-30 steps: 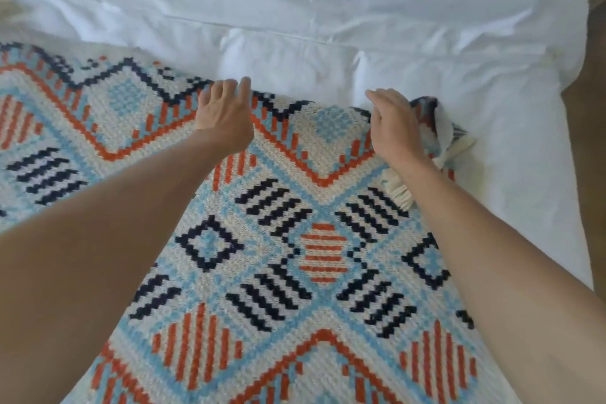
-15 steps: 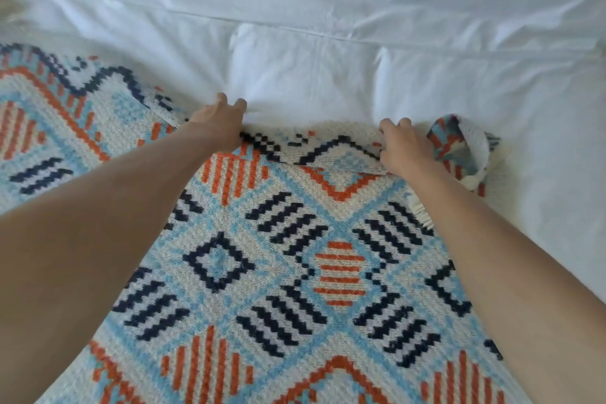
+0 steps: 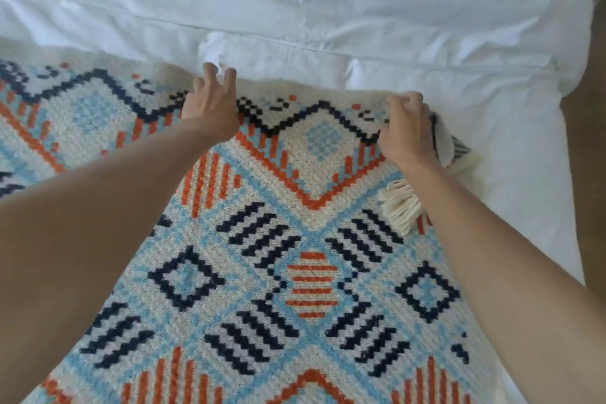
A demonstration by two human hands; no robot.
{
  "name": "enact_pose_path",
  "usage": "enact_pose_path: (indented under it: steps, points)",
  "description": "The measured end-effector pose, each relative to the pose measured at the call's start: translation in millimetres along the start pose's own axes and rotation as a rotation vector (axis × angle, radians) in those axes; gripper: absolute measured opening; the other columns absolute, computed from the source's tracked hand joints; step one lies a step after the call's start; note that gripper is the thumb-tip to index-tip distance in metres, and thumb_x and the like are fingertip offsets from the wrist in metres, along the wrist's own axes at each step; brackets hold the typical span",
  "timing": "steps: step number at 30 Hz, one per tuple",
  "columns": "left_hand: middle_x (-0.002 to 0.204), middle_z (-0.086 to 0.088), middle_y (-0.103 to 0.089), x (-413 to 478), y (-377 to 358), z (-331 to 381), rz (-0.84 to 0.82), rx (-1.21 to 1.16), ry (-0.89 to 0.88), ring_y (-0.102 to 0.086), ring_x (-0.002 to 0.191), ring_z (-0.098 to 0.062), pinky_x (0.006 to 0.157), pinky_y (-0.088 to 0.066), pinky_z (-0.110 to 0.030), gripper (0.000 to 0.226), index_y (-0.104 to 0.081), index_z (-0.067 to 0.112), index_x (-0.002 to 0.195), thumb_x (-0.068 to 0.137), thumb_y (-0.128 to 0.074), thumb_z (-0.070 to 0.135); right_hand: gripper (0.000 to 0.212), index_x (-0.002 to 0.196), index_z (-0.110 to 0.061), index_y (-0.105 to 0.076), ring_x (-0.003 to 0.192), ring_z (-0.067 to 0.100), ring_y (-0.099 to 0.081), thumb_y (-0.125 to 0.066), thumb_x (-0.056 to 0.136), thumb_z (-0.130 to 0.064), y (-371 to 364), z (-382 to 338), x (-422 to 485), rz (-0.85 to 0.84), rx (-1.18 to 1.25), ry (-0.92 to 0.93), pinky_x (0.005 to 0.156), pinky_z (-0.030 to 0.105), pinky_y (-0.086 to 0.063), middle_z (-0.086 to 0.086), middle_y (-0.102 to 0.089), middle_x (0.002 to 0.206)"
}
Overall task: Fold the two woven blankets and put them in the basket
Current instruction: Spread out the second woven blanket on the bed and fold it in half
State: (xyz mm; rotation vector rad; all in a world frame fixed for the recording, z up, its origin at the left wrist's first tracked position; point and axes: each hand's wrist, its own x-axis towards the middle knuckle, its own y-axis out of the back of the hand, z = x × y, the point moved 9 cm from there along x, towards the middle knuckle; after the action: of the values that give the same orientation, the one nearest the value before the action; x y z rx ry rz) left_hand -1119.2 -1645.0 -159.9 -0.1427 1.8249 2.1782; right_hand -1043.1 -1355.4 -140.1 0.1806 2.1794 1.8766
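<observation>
One woven blanket (image 3: 305, 275), cream with light blue, navy and orange diamonds, lies spread over the bed and fills the lower view. My left hand (image 3: 213, 105) hovers at its far edge with fingers spread and loose, holding nothing. At the far right corner my right hand (image 3: 406, 128) has its fingers curled on the blanket's edge. That corner is doubled over beside the hand, and a cream tassel (image 3: 400, 207) lies just under my wrist. Only this blanket is in view, and no basket shows.
A white rumpled duvet (image 3: 328, 10) covers the bed beyond the blanket. The bed's right edge drops to a brown floor (image 3: 590, 174).
The rolled far edge of the blanket has been pushed out and laid flat. My left hand has opened its fingers; my right hand still holds the corner.
</observation>
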Motion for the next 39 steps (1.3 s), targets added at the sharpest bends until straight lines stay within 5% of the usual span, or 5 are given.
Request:
enact_pose_path:
  steps: [8,13,21,30,39]
  points:
    - [0.135,-0.021,-0.034,-16,-41,109,-0.127,-0.145,-0.156,-0.053,0.088,-0.027,0.056,-0.042,-0.026,0.061,-0.019,0.016,0.142,0.089,-0.044,0.001,0.083,0.143,-0.021,-0.014,0.079,0.033,-0.052,-0.067,0.081,-0.009,-19,100,-26,-0.206,-0.169,-0.323,0.064,0.037,-0.042,0.025,-0.020,0.141]
    - [0.127,-0.018,-0.036,-35,-73,148,-0.188,-0.043,-0.207,-0.042,0.110,-0.030,0.084,-0.045,-0.040,0.057,-0.022,0.020,0.138,0.088,-0.048,0.012,0.030,0.119,0.005,-0.048,0.104,0.044,-0.053,-0.047,0.090,0.006,11,139,-15,-0.048,-0.179,-0.325,0.080,0.043,-0.044,0.026,-0.045,0.122]
    - [0.140,-0.021,-0.031,-47,-84,160,-0.175,0.066,-0.162,-0.035,0.125,-0.038,0.104,-0.034,-0.055,0.055,-0.024,0.020,0.140,0.089,-0.047,0.020,0.046,0.125,-0.005,-0.047,0.120,0.038,-0.038,-0.050,0.082,0.009,48,139,-9,0.190,-0.157,-0.118,0.090,0.043,-0.037,0.020,-0.037,0.138]
    - [0.147,-0.013,-0.026,-87,-85,218,-0.018,0.127,-0.462,-0.027,0.133,-0.031,0.106,-0.032,-0.048,0.060,-0.023,0.019,0.145,0.091,-0.049,0.024,0.043,0.135,-0.014,-0.046,0.119,0.032,-0.041,-0.048,0.093,-0.018,-19,159,-106,-0.032,0.069,-0.168,0.094,0.044,-0.042,0.013,-0.043,0.133]
    - [0.147,-0.014,-0.023,-201,-125,263,-0.185,0.137,-0.501,-0.023,0.135,-0.032,0.108,-0.029,-0.046,0.055,-0.027,0.011,0.142,0.090,-0.045,0.019,0.045,0.136,-0.013,-0.045,0.128,0.025,-0.036,-0.051,0.091,-0.014,-33,186,-290,-0.001,0.251,-0.363,0.105,0.040,-0.032,0.009,-0.040,0.138]
